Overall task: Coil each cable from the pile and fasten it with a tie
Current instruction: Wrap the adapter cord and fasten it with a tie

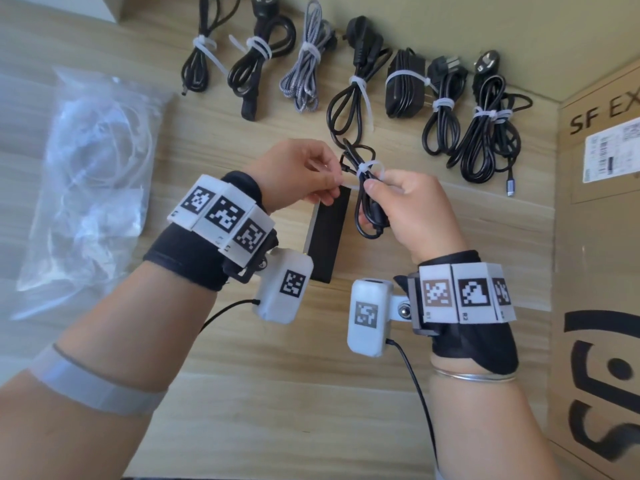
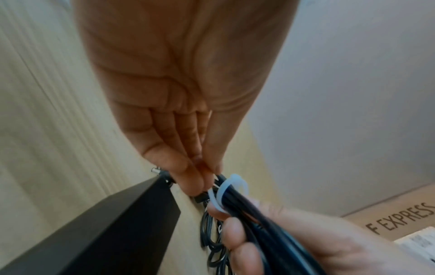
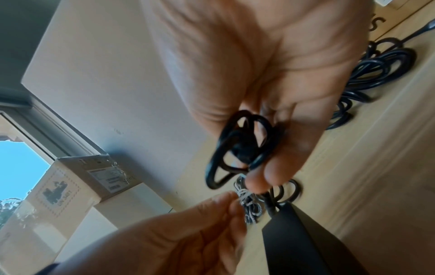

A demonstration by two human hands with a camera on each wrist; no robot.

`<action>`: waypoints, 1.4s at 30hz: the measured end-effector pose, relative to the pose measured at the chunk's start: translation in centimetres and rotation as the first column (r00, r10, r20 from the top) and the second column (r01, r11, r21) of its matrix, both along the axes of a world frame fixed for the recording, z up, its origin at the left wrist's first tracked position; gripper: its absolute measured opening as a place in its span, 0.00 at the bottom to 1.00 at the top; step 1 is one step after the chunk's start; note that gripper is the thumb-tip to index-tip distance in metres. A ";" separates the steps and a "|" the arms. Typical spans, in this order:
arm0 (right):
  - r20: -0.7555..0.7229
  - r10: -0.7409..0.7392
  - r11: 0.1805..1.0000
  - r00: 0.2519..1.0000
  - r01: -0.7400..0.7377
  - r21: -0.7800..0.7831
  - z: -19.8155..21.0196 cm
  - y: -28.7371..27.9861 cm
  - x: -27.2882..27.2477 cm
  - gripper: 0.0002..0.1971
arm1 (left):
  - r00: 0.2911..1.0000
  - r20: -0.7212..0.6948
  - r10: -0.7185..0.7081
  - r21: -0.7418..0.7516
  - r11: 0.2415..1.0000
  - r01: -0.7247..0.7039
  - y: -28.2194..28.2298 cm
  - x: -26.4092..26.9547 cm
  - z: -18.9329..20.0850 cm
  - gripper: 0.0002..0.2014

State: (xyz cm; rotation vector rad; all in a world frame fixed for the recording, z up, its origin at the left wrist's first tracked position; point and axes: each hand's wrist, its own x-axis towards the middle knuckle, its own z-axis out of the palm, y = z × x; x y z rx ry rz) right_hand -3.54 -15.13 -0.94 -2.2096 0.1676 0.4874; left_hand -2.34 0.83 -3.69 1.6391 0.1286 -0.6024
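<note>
My right hand (image 1: 398, 199) grips a coiled thin black cable (image 1: 367, 209) above the wooden table; its loops show against the palm in the right wrist view (image 3: 237, 147). A white zip tie (image 1: 372, 169) is looped around the coil, seen up close in the left wrist view (image 2: 229, 189). My left hand (image 1: 311, 181) pinches the tie's free tail (image 1: 349, 186) between thumb and fingertips (image 2: 193, 178), just left of the coil. The cable's black power brick (image 1: 327, 233) lies on the table under my hands.
Several coiled, tied cables (image 1: 360, 88) lie in a row along the table's far edge by the wall. A clear plastic bag of zip ties (image 1: 93, 174) lies at the left. A cardboard box (image 1: 602, 202) stands at the right, another small box (image 3: 77, 178) by the window.
</note>
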 end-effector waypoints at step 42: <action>0.235 -0.017 0.997 0.972 0.033 -0.066 -2.1 0.0 -1.7 0.11 | 0.905 0.366 -0.216 0.480 0.877 0.015 -1.6 0.9 -0.5 0.07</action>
